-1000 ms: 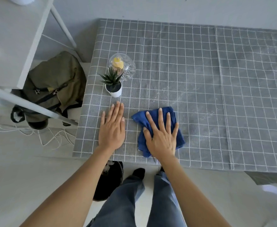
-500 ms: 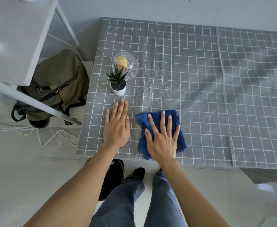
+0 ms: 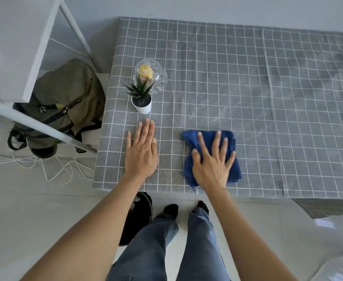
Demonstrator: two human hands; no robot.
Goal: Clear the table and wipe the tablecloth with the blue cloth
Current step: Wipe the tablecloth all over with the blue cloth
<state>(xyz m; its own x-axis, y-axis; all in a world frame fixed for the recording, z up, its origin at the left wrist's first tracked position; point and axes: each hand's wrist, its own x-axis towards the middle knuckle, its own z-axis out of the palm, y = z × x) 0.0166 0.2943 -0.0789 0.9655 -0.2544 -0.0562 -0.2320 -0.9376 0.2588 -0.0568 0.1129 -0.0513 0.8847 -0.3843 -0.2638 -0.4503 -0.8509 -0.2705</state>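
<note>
Near the surface's front edge, the right hand (image 3: 212, 167) presses spread fingers (image 3: 217, 142) on the blue cloth (image 3: 233, 169), wiping the grey tablecloth (image 3: 247, 98); the left hand (image 3: 141, 153) lies flat, fingers together. Next likely strokes rightward; the potted succulent (image 3: 141, 98) remains uncleared.

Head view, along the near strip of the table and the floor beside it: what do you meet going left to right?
Olive backpack → left hand flat on the tablecloth → right hand pressing the blue cloth → bare grid cloth to the right.
</note>
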